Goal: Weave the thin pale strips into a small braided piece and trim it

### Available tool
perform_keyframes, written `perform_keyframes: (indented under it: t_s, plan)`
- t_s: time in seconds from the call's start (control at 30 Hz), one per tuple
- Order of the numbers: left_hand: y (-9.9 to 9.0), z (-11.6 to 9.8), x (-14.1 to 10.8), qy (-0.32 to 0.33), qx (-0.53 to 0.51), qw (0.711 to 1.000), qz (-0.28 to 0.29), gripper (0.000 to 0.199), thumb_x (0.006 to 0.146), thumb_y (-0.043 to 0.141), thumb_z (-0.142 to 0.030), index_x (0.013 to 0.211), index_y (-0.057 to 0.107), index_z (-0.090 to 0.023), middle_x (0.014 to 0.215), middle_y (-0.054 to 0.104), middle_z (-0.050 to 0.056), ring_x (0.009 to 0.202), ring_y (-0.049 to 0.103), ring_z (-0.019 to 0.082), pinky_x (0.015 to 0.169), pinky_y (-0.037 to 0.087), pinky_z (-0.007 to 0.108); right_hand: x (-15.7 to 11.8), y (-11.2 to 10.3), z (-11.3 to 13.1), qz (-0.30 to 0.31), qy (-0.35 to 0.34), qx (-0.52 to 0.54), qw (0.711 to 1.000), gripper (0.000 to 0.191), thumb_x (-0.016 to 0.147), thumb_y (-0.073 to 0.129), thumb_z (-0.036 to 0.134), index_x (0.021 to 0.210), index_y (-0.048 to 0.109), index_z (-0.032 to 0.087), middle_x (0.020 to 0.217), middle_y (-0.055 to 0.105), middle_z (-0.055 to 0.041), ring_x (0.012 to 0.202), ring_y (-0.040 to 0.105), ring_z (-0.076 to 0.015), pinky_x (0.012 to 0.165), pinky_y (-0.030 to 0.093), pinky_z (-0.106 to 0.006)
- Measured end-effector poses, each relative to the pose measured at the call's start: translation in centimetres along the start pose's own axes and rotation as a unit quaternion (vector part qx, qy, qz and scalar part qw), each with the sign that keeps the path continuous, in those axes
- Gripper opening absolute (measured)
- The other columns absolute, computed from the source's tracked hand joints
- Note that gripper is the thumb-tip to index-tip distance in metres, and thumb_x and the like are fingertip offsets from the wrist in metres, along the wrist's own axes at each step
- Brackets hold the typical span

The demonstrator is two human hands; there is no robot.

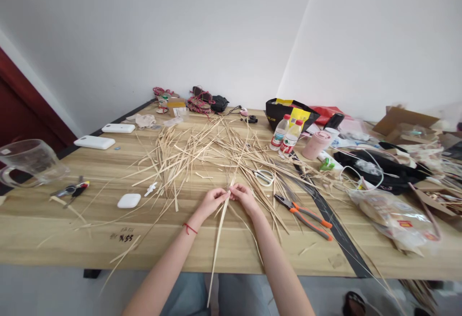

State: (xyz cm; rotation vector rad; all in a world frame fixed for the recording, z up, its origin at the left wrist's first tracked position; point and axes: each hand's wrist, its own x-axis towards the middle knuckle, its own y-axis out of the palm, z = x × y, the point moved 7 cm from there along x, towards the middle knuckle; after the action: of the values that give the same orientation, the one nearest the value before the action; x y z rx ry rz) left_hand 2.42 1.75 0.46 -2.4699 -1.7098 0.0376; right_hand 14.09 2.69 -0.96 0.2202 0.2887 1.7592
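Observation:
My left hand (212,202), with a red string round its wrist, pinches a pale bamboo strip (218,246) that hangs over the table's front edge towards my lap. Right beside it, fingertips almost touching, my right hand (244,198) is closed in a pinch on the thin strips where they meet. Several narrow strips run out from between both hands, away across the table. Just beyond the fingers lies a loose, tangled heap of bamboo strips (180,155). The exact crossing of the strips is hidden by my fingertips.
Orange-handled pliers (306,217) and white-handled scissors (265,177) lie to the right. Two bottles (289,139), a pink cup (316,145) and a black bag (288,114) stand behind. A white earbud case (129,201) and a clear jug (31,162) are at left.

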Motion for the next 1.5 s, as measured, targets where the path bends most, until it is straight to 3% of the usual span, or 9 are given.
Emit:
perform_keyframes:
  t_s: [0.17,0.43,0.7,0.93,1.37,1.5]
  plan:
    - [0.0,0.0,0.0,-0.013,-0.003,1.000,0.000,0.034,0.073,0.058,-0.048,0.072,0.064,-0.015,0.066,0.057,0.002,0.061,0.048,0.012,0.057,0.039,0.023,-0.1,-0.1,-0.1,-0.009,0.015,0.007,1.000,0.029,0.063,0.071,0.044,0.063,0.059,0.017,0.056,0.059,0.0012,0.053,0.052,-0.0095,0.055,0.042,-0.021]
    - [0.1,-0.1,0.0,0.017,-0.003,1.000,0.004,0.031,0.076,0.056,-0.044,0.072,0.060,-0.014,0.068,0.055,0.001,0.063,0.048,0.012,0.059,0.038,0.022,-0.3,-0.1,0.6,-0.025,-0.020,-0.038,0.999,0.030,0.063,0.071,0.044,0.064,0.061,0.017,0.055,0.060,0.0002,0.048,0.050,-0.0089,0.050,0.040,-0.021]
    - [0.5,-0.3,-0.3,0.014,0.043,0.998,0.038,0.026,0.074,0.056,-0.041,0.071,0.057,-0.015,0.066,0.053,-0.001,0.061,0.047,0.011,0.057,0.037,0.022,-0.5,-1.2,1.1,-0.093,-0.046,-0.037,0.994,0.033,0.062,0.071,0.047,0.066,0.058,0.017,0.053,0.057,0.0018,0.045,0.048,-0.0086,0.046,0.038,-0.021]
    - [0.4,-0.5,-0.2,0.032,0.013,0.999,0.024,0.028,0.078,0.053,-0.041,0.071,0.058,-0.015,0.075,0.061,0.003,0.071,0.053,0.015,0.067,0.041,0.025,-0.6,0.6,1.0,0.000,-0.035,-0.059,0.998,0.029,0.063,0.071,0.045,0.066,0.060,0.018,0.053,0.057,0.0024,0.049,0.050,-0.0097,0.050,0.041,-0.022]
    - [0.3,-0.4,-0.4,0.016,0.027,0.999,0.043,0.024,0.075,0.055,-0.039,0.070,0.057,-0.015,0.066,0.053,-0.002,0.062,0.046,0.012,0.059,0.036,0.023,-0.3,-1.8,1.5,-0.066,-0.050,-0.050,0.995,0.026,0.066,0.071,0.041,0.068,0.063,0.016,0.052,0.059,0.0010,0.046,0.050,-0.0081,0.047,0.037,-0.020]
    - [0.1,-0.1,-0.2,0.025,0.028,0.999,0.018,0.027,0.077,0.054,-0.040,0.069,0.057,-0.015,0.065,0.052,-0.002,0.061,0.045,0.011,0.059,0.036,0.022,-0.4,-1.2,1.2,-0.036,-0.037,-0.054,0.997,0.027,0.061,0.074,0.039,0.073,0.065,0.016,0.056,0.060,0.0011,0.049,0.052,-0.0088,0.051,0.040,-0.021]
